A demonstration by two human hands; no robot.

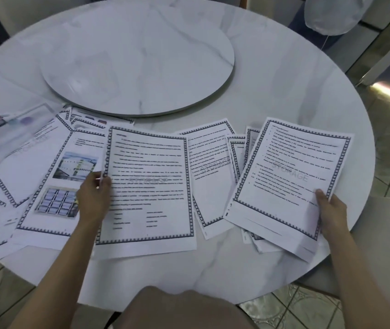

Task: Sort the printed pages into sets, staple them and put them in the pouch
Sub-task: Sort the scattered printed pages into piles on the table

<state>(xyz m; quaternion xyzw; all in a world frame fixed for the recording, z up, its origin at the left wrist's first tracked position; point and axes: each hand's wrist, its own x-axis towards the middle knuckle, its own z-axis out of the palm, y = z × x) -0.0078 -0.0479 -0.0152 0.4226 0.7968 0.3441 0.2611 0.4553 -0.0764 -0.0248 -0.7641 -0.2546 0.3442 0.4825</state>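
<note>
The left hand (pixel 93 194) pinches the left edge of the middle page (pixel 148 186); the right hand (pixel 332 211) grips the near-right stack (pixel 291 172) by its corner. The person should match headings first, then square the edges.

Grey watermark "STORAGE" runs across the white printed sheet with dark patterned border (pixel 291 167), right of frame. Same word, fainter, on the like centre sheet (pixel 148 181), on the half-covered sheet (pixel 213 167) between those two, and slantwise on the left sheet (pixel 30 150). Body print on all sheets: blurred, unreadable.
</note>
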